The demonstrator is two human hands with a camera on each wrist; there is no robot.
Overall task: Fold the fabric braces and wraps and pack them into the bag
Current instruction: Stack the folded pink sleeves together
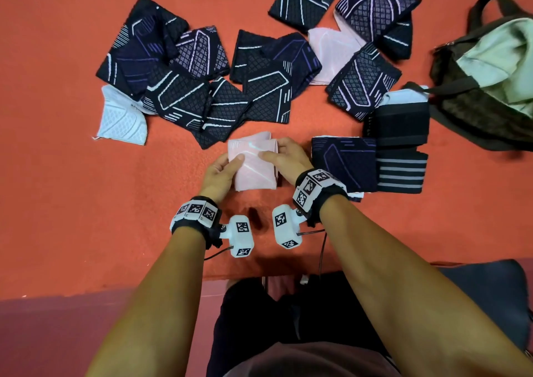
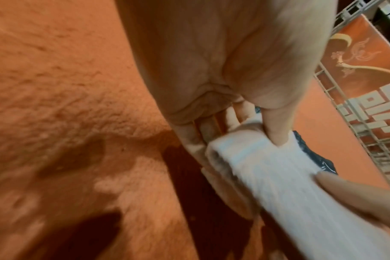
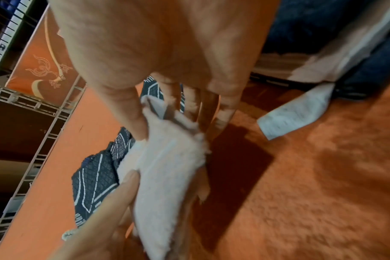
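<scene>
Pinching a pink brace w/ both hands just above the orange mat: left hand grips its left edge, thumb on top; right hand grips the right edge. Dark braces lie scattered beyond, folded ones to the right, open bag at far right.

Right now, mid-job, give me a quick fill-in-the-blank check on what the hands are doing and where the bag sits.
1. Both hands hold one ____-coloured brace just above the orange surface.
2. The left hand pinches that brace between the fingers and the ____.
3. The bag lies on the person's ____ side, its mouth open.
4. The striped wrap lies on the side of the ____ hand.

Missing words: pink; thumb; right; right
</scene>
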